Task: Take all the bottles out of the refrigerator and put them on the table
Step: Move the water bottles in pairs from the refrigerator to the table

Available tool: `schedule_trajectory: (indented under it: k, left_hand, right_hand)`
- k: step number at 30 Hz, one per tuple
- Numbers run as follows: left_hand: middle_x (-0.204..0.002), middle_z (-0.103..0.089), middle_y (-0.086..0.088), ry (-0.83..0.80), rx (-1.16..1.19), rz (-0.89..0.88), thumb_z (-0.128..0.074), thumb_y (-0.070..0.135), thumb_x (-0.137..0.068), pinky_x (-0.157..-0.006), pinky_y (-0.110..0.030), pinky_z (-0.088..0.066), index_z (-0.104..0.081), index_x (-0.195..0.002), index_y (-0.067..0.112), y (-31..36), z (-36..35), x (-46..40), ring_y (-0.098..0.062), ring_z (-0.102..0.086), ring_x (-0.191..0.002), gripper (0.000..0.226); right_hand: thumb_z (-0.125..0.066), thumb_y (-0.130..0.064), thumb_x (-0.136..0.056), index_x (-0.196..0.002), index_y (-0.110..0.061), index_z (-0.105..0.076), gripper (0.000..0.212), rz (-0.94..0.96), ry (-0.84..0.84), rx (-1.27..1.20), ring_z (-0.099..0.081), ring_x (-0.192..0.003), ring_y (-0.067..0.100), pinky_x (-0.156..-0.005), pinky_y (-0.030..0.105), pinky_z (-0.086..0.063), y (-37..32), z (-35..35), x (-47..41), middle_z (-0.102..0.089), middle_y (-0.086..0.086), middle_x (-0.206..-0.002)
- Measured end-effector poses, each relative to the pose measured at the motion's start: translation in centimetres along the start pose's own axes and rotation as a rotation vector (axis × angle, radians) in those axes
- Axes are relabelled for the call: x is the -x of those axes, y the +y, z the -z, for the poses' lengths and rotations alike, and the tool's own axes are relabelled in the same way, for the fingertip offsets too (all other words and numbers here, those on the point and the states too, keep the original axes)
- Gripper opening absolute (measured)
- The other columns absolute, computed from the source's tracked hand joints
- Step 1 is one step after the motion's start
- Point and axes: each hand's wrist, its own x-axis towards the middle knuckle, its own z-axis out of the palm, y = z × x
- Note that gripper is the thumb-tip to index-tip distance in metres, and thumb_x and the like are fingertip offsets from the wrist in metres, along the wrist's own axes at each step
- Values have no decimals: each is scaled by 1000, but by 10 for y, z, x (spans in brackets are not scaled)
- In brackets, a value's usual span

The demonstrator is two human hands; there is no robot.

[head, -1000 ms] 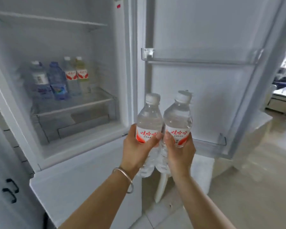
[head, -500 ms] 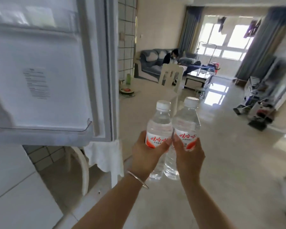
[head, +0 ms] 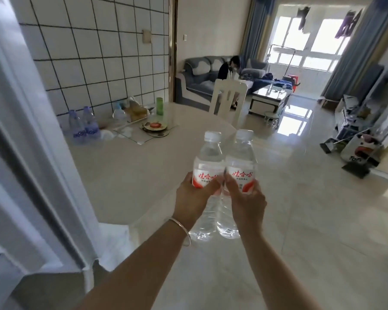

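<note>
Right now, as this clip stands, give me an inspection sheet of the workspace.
Surface: pale table, near part bare.
Job's things: two red-labelled bottles, upright, side by side, left bottle and right bottle, carried above the table edge; two blue-labelled bottles already standing by the tiled wall.
Clutter: plate, green cup, bagged items.
Grippers: left hand and right hand each hold one bottle.
Cables: nothing seen.
Surroundings: fridge door at left, chair, a person on the sofa.
</note>
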Motion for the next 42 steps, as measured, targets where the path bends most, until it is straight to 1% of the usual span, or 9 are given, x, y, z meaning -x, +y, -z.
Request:
schedule_trajectory:
  k: [4, 11, 18, 22, 28, 32, 35, 39, 42]
  left_hand:
    - [-85, -76, 0, 44, 42, 47, -75, 52, -58, -76, -34, -59, -69, -94, 19, -2, 2, -81, -15, -73, -78, 49]
    - [-92, -76, 2, 184, 77, 75, -72, 59, -52, -74, -25, -57, -69, -99, 20, -33, 15, -198, -10, -72, -82, 61]
    - [-92, -76, 0, 398, 73, 96, -71, 65, -48, -82, -37, -58, -70, -99, 22, -53, 52, -326, -19, -73, -88, 67]
    - [-90, -77, 1, 497, 39, 120, -74, 60, -57, -80, -36, -58, -72, -97, 24, -61, 86, -379, -16, -73, -85, 53]
    - [-92, -75, 0, 623, 85, 171, -79, 19, -75, -65, -19, -53, -69, -103, 17, -83, 155, -402, -13, -71, -84, 30]
    - [-96, -75, 2, 743, 57, 228, -87, 34, -62, -67, -21, -54, -66, -104, 24, -102, 211, -411, -10, -72, -86, 48]
    - [-90, -76, 6, 895, 54, 274, -85, 53, -44, -74, -30, -59, -67, -97, 25, -120, 256, -424, -10, -72, -84, 62]
    - [-81, -75, 16, 990, 36, 253, -82, 51, -43, -66, -20, -55, -68, -82, 38, -138, 318, -445, -3, -71, -76, 44]
    - [-80, -74, 10, 1022, -18, 245, -86, 42, -47, -62, -15, -53, -67, -82, 41, -148, 368, -459, 3, -68, -71, 40]
  right_hand:
    - [-68, -54, -73, -102, -18, -59, 47, 0, -51, 17, -64, -82, 22, -79, 40, -52, 2, -58, -64, -63, -4, -83]
    - [-71, -53, -71, -100, -18, -60, 47, -23, -218, 3, -62, -79, 19, -73, 34, -49, 26, -164, -156, -64, -6, -80]
    - [-75, -48, -70, -77, -25, -52, 33, -12, -514, -63, -61, -68, 15, -67, 37, -50, 30, -292, -248, -61, -10, -70]
    - [-74, -49, -70, -84, -27, -55, 32, -11, -745, -102, -61, -71, 11, -64, 31, -46, 23, -362, -280, -64, -9, -75]
    - [-75, -52, -64, -88, -31, -57, 37, -72, -1103, -166, -66, -79, 7, -65, 24, -48, 19, -457, -271, -69, -9, -85]
    - [-75, -67, -51, -98, -26, -61, 64, -62, -1278, -103, -70, -80, 11, -72, 35, -57, 17, -527, -248, -73, -4, -87]
    - [-75, -62, -52, -101, -23, -59, 65, -35, -1345, -45, -71, -80, 16, -71, 38, -59, 13, -583, -229, -72, -1, -88]
    - [-81, -48, -62, -91, -29, -55, 44, 43, -1389, 48, -68, -76, 11, -67, 33, -57, 1, -658, -207, -71, -6, -83]
    - [-80, -52, -58, -89, -31, -48, 49, 190, -1411, 129, -66, -77, 14, -67, 38, -56, -9, -714, -191, -67, -10, -81]
